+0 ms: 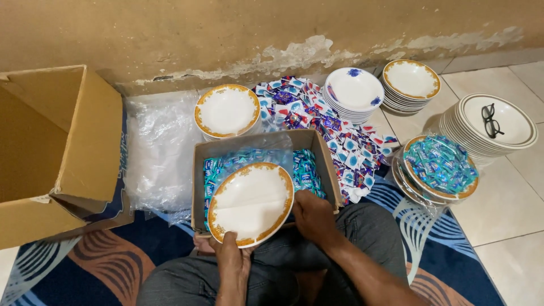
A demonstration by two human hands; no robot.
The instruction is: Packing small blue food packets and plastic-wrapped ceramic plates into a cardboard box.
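Left hand pinches gold-rimmed plate at near rim; stiff, breakable, probably light. Right hand reaches into small box, grip unclear.

- Left hand reaches up from the lower centre of the frame, forearm nearly vertical, fingers curled forward in a closed pinch grip with the thumb pressed on top.
- Right hand sits just beside it, palm down, knuckles toward the camera, fingers bent and tucked out of sight below.
- Right forearm runs diagonally from the lower right, bare to the wrist.
- Both legs are folded beneath the arms, knees spread, clad in dark trousers.
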